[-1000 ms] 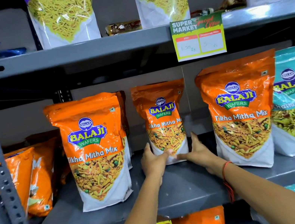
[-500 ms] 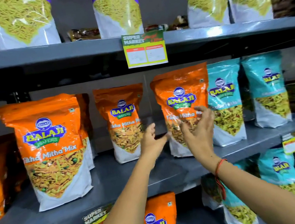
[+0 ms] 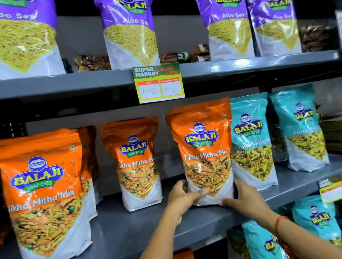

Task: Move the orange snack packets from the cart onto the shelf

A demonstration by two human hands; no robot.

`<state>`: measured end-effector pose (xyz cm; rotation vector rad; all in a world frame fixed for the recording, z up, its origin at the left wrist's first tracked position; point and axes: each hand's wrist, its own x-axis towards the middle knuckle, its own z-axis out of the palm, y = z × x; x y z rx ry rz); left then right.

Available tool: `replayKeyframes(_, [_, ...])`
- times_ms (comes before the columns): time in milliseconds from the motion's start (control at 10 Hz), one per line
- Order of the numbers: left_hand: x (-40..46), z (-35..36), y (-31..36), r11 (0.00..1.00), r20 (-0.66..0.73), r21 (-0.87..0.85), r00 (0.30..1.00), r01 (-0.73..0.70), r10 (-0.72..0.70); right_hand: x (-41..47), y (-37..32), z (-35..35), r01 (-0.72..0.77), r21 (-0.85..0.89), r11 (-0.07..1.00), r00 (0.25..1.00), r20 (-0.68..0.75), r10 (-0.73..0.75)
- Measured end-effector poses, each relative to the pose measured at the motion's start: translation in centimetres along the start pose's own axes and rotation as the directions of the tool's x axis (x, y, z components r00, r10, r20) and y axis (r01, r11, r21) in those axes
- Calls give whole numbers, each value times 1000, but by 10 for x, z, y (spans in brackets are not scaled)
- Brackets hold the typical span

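Left fingers (image 3: 196, 194) were wrapped across the lower front of the right-hand orange packet (image 3: 205, 153), thumb up its left edge; right fingers (image 3: 225, 201) pinched its bottom right corner from below, so I read both hands as grasping it. Half a second before, both hands hung open in the air ahead of this pack; a second before, they were cupped at the base of the middle orange packet (image 3: 136, 163), which now stood free at centre frame. So I judged the middle pack placed and this one being squared up. It stood upright on the grey shelf (image 3: 124, 231), just right of centre, its right edge touching the teal packet (image 3: 250, 140). A larger orange pack (image 3: 42, 197) stood at lower left. No cart showed, so I could not count what remained.
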<state>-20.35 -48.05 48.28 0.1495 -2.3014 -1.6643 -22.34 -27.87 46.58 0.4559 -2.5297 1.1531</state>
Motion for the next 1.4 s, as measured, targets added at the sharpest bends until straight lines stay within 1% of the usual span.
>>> replayKeyframes(100, [-13, -18, 8, 999, -78, -17, 996, -42, 41, 2, -13, 8, 15, 20, 1000, 999, 43, -16])
replayKeyframes(200, [-19, -39, 9, 998, -136, -1, 989, -63, 63, 0, -31, 15, 48, 60, 997, 997, 56, -52])
replayKeyframes(300, [-46, -75, 10, 997, -241, 46, 968, -55, 65, -11, -65, 27, 111, 150, 982, 987, 97, -126])
replayKeyframes(500, [-94, -114, 2, 996, -387, 93, 921, -7, 43, -26, -101, 53, 164, 219, 962, 958, 197, -208])
replayKeyframes(600, [-105, -119, -2, 996, -411, 93, 911, 12, 27, -28, -105, 62, 178, 217, 960, 947, 228, -227])
replayKeyframes(700, [-112, -119, -13, 994, -427, 107, 904, 32, 17, -30, -107, 69, 185, 187, 965, 933, 274, -233])
replayKeyframes(800, [-111, -119, -19, 992, -429, 116, 903, 47, 7, -30, -105, 73, 188, 155, 970, 930, 290, -226])
replayKeyframes(1000, [-105, -121, -25, 988, -428, 141, 904, 61, 5, -21, -100, 82, 205, 139, 969, 922, 305, -238])
replayKeyframes(1200, [-105, -122, -26, 991, -421, 121, 907, 55, 0, -18, -99, 86, 241, 125, 963, 914, 305, -268])
replayKeyframes(1300, [-108, -121, -25, 994, -393, 103, 920, 46, -2, -19, -96, 88, 245, 182, 952, 901, 320, -293])
replayKeyframes(1400, [-107, -123, -26, 993, -404, 113, 915, 40, 10, -19, -97, 83, 217, 282, 935, 915, 274, -295])
